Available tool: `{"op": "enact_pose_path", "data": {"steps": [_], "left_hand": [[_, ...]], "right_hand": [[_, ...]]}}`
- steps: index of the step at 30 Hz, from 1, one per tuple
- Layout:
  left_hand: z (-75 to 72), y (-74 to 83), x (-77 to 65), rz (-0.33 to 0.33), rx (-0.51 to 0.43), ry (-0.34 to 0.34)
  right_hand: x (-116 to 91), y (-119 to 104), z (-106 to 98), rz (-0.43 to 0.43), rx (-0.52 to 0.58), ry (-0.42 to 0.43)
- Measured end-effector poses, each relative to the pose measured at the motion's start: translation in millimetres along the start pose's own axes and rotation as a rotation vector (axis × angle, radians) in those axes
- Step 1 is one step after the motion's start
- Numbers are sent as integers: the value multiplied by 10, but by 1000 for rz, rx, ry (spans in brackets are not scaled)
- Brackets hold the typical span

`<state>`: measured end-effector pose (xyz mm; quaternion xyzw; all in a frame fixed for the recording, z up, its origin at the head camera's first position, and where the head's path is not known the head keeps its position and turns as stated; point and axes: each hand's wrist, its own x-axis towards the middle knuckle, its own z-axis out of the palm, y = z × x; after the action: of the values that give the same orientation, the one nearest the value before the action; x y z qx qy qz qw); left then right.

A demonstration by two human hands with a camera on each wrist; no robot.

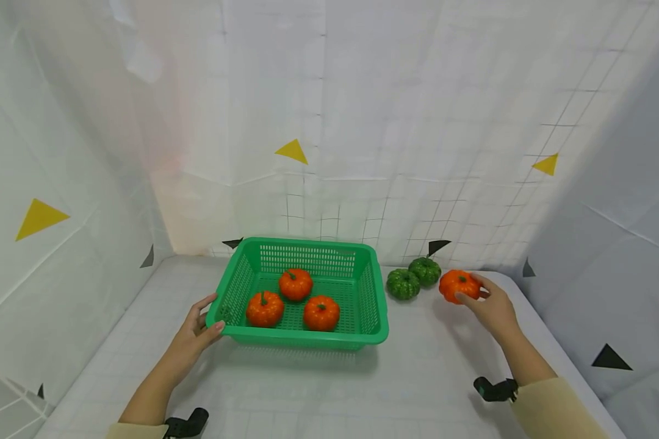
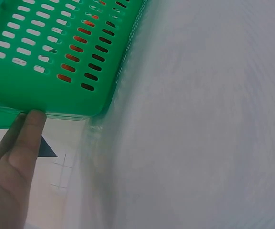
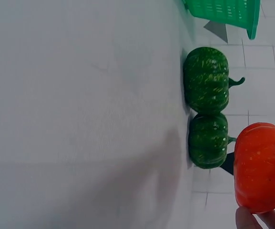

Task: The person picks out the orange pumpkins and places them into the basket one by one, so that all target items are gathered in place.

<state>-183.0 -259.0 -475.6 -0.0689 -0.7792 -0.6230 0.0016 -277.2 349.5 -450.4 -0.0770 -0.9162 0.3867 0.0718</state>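
Note:
My right hand [image 1: 496, 308] holds an orange pumpkin [image 1: 457, 286] between thumb and fingers. In the right wrist view this pumpkin [image 3: 261, 167] is raised above the table, its shadow falling on the surface. Just left of it, two green pumpkins [image 1: 403, 284] with stems sit side by side on the table. My left hand [image 1: 189, 341] grips the front left corner of a green plastic basket [image 1: 302, 339], thumb and fingers at its rim. Inside the basket lie three orange pumpkins [image 1: 265, 310], spaced apart. The left wrist view shows the fingers [image 2: 30, 136] against the basket rim.
A white-covered table [image 1: 307, 390] carries everything. White sheets [image 1: 362, 122] with yellow and black triangles rise behind it and on both sides. The green pumpkins stand near the table's back edge, right of the basket. Each wrist wears a black device [image 1: 187, 424].

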Motion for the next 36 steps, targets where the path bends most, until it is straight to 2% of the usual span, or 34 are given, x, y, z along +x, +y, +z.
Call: {"op": "enact_pose_path", "data": {"steps": [12,20,26,36], "left_hand": [[-5,-4,12,-4,7,-6],[-11,-20,19,-16,16,0],[-18,-26,13,7,21,-10],[-26,-47,12,10,27,-12]], "right_hand": [[-181,-260,12,-63,-11,-95],[-328,-555,-34,-124,-13,-150],[-391,-796,-28,-190,-20,-177],[-417,-1120,41,-176,-16,-230]]}}
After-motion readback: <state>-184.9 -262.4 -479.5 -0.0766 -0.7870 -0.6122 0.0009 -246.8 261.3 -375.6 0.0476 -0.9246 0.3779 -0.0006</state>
